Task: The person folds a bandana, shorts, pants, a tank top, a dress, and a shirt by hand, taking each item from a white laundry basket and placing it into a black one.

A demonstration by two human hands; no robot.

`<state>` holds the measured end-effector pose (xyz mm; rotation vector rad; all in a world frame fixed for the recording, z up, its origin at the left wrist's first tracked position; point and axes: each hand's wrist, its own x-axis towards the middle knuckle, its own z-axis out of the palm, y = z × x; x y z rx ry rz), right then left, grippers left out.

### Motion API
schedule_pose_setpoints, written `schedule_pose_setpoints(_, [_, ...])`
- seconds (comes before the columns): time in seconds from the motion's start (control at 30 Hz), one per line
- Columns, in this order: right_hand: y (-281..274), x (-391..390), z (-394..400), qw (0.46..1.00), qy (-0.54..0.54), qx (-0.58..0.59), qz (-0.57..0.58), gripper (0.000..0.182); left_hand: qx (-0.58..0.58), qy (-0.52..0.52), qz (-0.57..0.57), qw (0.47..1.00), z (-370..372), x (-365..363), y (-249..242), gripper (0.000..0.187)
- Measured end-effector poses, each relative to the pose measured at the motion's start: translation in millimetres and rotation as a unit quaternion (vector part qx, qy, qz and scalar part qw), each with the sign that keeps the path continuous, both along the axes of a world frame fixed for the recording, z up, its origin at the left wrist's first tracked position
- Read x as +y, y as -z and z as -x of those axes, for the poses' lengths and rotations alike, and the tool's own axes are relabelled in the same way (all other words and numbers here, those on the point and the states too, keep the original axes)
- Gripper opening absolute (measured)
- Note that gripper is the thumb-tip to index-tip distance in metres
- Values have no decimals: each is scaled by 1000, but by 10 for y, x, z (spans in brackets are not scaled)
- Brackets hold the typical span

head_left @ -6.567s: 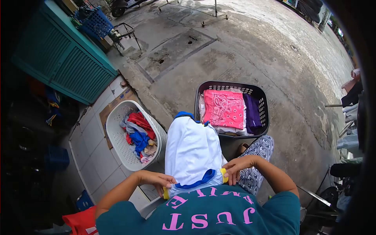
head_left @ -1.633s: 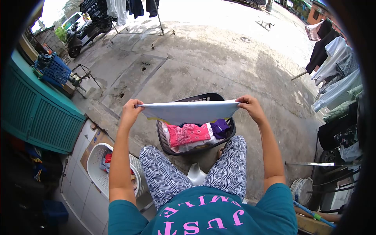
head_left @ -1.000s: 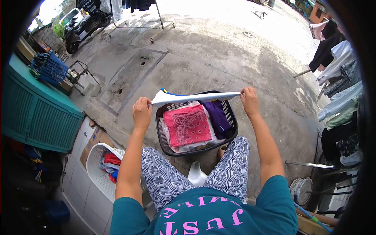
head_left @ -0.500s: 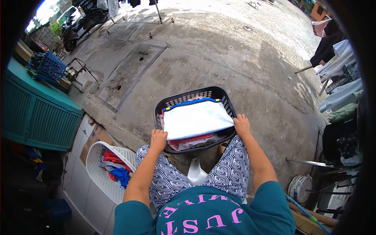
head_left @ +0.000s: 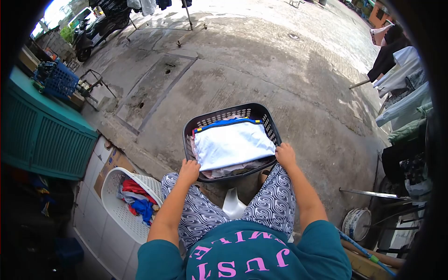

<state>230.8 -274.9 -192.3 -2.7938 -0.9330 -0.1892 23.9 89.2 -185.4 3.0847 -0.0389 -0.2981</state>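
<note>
A white folded garment with a blue-and-black band and yellow marks at its far edge lies spread over other clothes in a black plastic laundry basket. At the garment's near left corner, my left hand is closed with the cloth pinched in its fingers. My right hand pinches the near right corner, close to the basket's rim. Beneath the white cloth, pale and pinkish clothes show along the near side; the rest of the pile is hidden.
A white perforated basket with red, blue and grey clothes leans at my left. Behind it stands a teal louvered cabinet with a blue crate on top. Clothes hang at right, above a round pail.
Both hands have come slightly nearer to me, drawing the garment's near edge along. Red cloth that showed beneath that edge is now covered. Soft wrinkles have appeared in the white fabric.
</note>
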Motion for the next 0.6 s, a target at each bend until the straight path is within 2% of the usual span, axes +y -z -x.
schedule_pose_setpoints(0.03, [-13,13,33,999,1,-14,-32,9,-1,-1,1,1000,6,-25,-16,18])
schedule_pose_setpoints(0.1, [-44,42,89,999,6,-8,-35,13,-107,-44,-35,993,9,-83,-60,35])
schedule_pose_setpoints(0.13, [-59,51,122,999,12,-1,-39,18,-108,-45,-35,993,24,-125,-83,35])
schedule_pose_setpoints(0.17, [-74,53,165,999,12,-1,-38,18,-47,-98,-51,993,54,-177,-107,46])
schedule_pose_setpoints(0.2, [-77,50,208,999,-10,23,41,24,14,-150,-66,986,81,-225,-109,58])
schedule_pose_setpoints(0.23, [-77,55,239,991,-30,47,119,30,13,-151,-66,986,101,-268,-88,58])
schedule_pose_setpoints(0.3, [-36,105,311,989,-18,55,137,36,46,-172,-96,979,150,-369,-55,72])
schedule_pose_setpoints(0.43, [60,172,302,983,-2,94,159,51,49,-188,-71,978,185,-565,-157,79])
schedule_pose_setpoints(0.47, [81,168,293,983,-2,94,159,51,98,-178,-74,976,185,-616,-222,80])
schedule_pose_setpoints(0.5, [37,198,283,973,-6,131,191,53,146,-168,-78,972,182,-644,-273,82])
schedule_pose_setpoints(0.57, [-54,282,236,961,-9,167,220,56,127,-153,-83,977,217,-647,-202,81])
schedule_pose_setpoints(0.6, [-114,342,202,934,-5,240,264,55,108,-138,-86,981,221,-647,-186,81])
